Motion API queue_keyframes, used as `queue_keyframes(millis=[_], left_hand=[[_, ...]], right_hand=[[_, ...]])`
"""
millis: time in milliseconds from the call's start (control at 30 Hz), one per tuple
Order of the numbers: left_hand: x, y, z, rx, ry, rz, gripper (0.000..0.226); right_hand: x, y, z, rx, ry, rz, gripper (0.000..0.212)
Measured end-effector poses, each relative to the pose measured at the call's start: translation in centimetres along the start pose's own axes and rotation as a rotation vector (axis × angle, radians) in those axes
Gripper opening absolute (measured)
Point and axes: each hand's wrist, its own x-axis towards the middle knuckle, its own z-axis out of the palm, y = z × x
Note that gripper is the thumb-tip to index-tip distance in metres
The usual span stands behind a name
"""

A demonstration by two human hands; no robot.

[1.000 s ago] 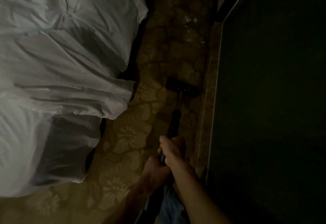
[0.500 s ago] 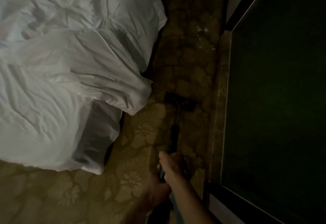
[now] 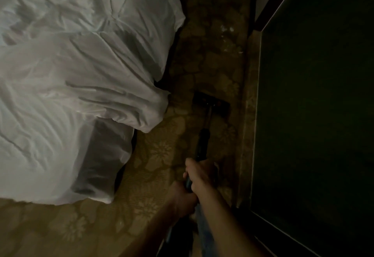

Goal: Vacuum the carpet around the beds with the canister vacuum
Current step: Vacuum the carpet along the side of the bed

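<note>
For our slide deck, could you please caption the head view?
The left hand and right hand grip the vacuum wand, its floor head on patterned carpet beside the white bed.

Narrow carpet (image 3: 212, 64) lane, white bedding (image 3: 81, 74) left, dark panel (image 3: 313, 95) right, floor head (image 3: 210, 103) between

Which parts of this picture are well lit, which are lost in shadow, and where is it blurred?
Head view: bedding brightest; carpet dim, darker farther away; vacuum head and wand barely separate from shadow; panel at right almost black; left hand and right hand, gripping the wand, look soft.
</note>
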Motion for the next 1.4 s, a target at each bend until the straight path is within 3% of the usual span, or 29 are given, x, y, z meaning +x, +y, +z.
queue_keyframes(millis=[367, 433, 733, 900, 1033, 1067, 1167, 1267, 1400], left_hand=[[8.8, 13.0, -0.1, 0.070, -0.035, 0.068, 0.022], [10.2, 15.5, 0.1, 0.088, -0.007, 0.057, 0.019], [19.0, 28.6, -1.1, 0.057, -0.004, 0.066, 0.051], [23.7, 33.3, -3.7, 0.050, -0.005, 0.098, 0.038], [27.2, 36.4, -5.6, 0.022, -0.035, 0.116, 0.062], [28.3, 36.9, -5.8, 0.010, -0.051, 0.097, 0.059], [30.4, 38.6, -7.0, 0.036, -0.048, 0.101, 0.021], [32.1, 40.1, -7.8, 0.018, -0.026, 0.089, 0.018], [33.7, 42.6, -8.4, -0.001, -0.052, 0.063, 0.017]], right_hand=[[8.1, -12.7, -3.4, 0.098, 0.019, -0.010, 0.019], [9.4, -15.3, -4.2, 0.106, 0.011, -0.011, 0.027], [16.7, -29.3, -6.0, 0.127, -0.018, -0.053, 0.038], [19.7, -35.8, -4.8, 0.127, -0.043, -0.055, 0.019], [22.1, -40.0, -3.0, 0.170, -0.054, -0.023, 0.044], [22.7, -40.8, -2.5, 0.175, -0.043, -0.018, 0.044], [24.3, -43.1, -1.7, 0.161, -0.016, 0.000, 0.030], [25.1, -45.5, -1.4, 0.137, 0.013, 0.001, 0.009], [26.6, -48.1, -1.4, 0.124, 0.012, 0.007, 0.011]])
